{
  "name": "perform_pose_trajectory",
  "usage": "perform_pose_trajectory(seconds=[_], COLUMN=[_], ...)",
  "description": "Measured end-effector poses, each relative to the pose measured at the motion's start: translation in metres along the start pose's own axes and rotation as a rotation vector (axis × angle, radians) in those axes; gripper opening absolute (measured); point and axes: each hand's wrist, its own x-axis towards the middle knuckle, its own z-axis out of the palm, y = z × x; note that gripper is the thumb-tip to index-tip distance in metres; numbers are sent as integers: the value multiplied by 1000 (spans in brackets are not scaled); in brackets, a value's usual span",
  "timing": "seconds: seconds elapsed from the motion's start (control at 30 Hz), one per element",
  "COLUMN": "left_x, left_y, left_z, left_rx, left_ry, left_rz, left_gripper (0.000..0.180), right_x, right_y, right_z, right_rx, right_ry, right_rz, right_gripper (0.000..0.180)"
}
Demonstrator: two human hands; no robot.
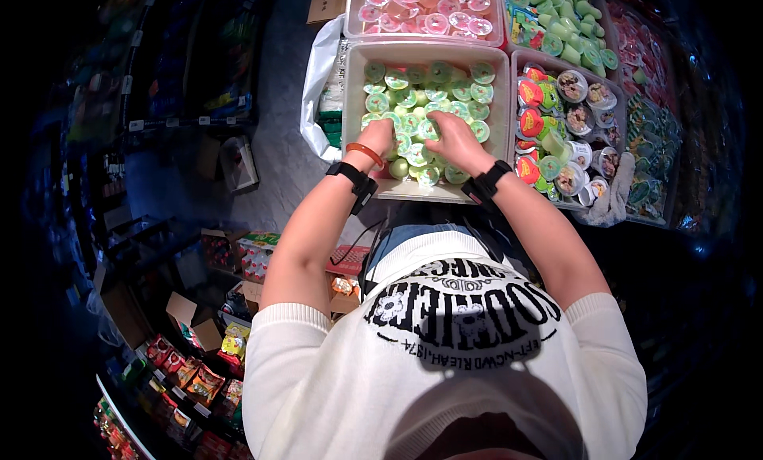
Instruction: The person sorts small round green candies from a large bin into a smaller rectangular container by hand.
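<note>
Both my hands reach into a whitish plastic bin (497,86) that holds many small pale green jelly cups with clear, shiny lids. My left hand (377,140) is at the bin's left side, fingers curled down among the cups. Its fingertips are hidden, so what it grips does not show. Right of the middle, my right hand (459,144) has its thumb and fingers around a green jelly cup (427,129). Each wrist wears a black strap, and an orange band circles my left wrist.
Pink jelly cups (437,21) fill the bin behind. To the right are a bin of colourful lidded cups (578,114) and a far bin of green cups (563,23). A white bag (315,94) hangs at the left. Snack packs (205,383) stand on shelves at lower left.
</note>
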Motion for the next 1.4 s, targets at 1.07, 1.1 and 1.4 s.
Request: perform_pose_trajectory(seconds=[1.07, 1.1, 1.4], left_x=[12, 5, -8], left_y=[-12, 1, 111], left_z=[-7, -15, -41], left_rx=[204, 197, -21], left_ry=[19, 68, 318], left_rz=[-11, -33, 392], left_gripper=[16, 15, 7], right_x=[13, 9, -83], right_y=[-9, -11, 58], right_z=[33, 18, -161], right_rx=[-217, -170, -333], right_ry=[-133, -112, 510], right_rz=[111, 126, 206], right_gripper=[58, 56, 27])
